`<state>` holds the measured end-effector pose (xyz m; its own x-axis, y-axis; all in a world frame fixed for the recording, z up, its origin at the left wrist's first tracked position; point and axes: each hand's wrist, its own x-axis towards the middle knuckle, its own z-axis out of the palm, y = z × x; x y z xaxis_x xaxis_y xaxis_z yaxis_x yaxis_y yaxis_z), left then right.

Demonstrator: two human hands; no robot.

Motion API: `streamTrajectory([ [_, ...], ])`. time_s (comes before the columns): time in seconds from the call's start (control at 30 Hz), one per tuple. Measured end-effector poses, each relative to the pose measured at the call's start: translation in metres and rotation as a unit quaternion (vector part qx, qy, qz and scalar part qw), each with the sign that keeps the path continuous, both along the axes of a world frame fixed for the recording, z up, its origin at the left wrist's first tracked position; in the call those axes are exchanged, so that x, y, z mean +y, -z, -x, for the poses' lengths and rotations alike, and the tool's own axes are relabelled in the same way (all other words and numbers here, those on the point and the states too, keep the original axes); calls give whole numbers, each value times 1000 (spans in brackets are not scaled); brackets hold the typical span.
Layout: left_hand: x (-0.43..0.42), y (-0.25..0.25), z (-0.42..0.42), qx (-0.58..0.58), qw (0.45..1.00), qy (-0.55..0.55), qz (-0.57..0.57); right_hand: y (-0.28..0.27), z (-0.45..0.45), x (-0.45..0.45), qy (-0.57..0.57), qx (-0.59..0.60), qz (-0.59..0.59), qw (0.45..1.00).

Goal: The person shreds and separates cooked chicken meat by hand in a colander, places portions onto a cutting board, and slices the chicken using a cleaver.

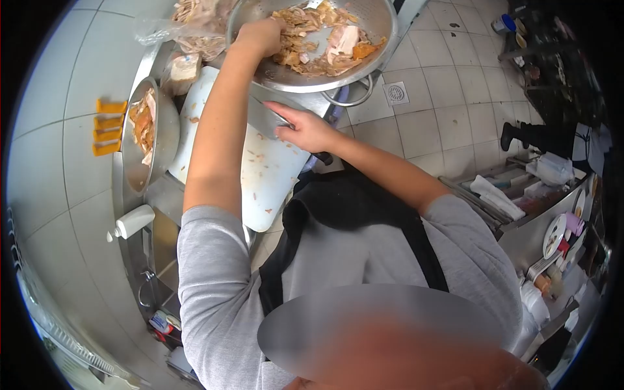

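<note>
Cut meat pieces (292, 29) lie in a large metal bowl (312, 84) at the top of the head view. My left hand (260, 38) reaches over its left rim, fingers curled down into the meat and partly hidden. Nearer to me, my right hand (309, 129) is closed round a knife (268, 118), index finger along the blade, the dark handle showing below the palm. Under the knife is a white cutting board (266, 172) with small scraps on it. A second metal bowl (168, 127), also with meat, stands left of my left forearm.
Plastic bags of meat (201, 45) lie at the upper left. A white bottle (135, 221) is beside the sink (162, 244). Yellow hooks (109, 133) are on the tiled wall. Another person's dark-clothed legs (543, 136) and a cluttered counter (520, 237) are at the right.
</note>
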<state>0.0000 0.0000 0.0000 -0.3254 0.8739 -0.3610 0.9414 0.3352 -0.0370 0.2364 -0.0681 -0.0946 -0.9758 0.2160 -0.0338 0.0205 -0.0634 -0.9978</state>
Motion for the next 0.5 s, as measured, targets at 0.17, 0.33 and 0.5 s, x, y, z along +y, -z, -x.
streamTrajectory([
  [0.17, 20, -24, -29, 56, 995, 12, 75, -14, -8, 7, -8, -39, -76, 996],
  [0.33, 68, 7, -49, -82, 996, -26, -31, -6, -3, 1, 34, 6, -107, 994],
  [0.5, 94, 48, -76, -142, 988, -54, 36, 1, -2, 6, 19, -49, -201, 978],
])
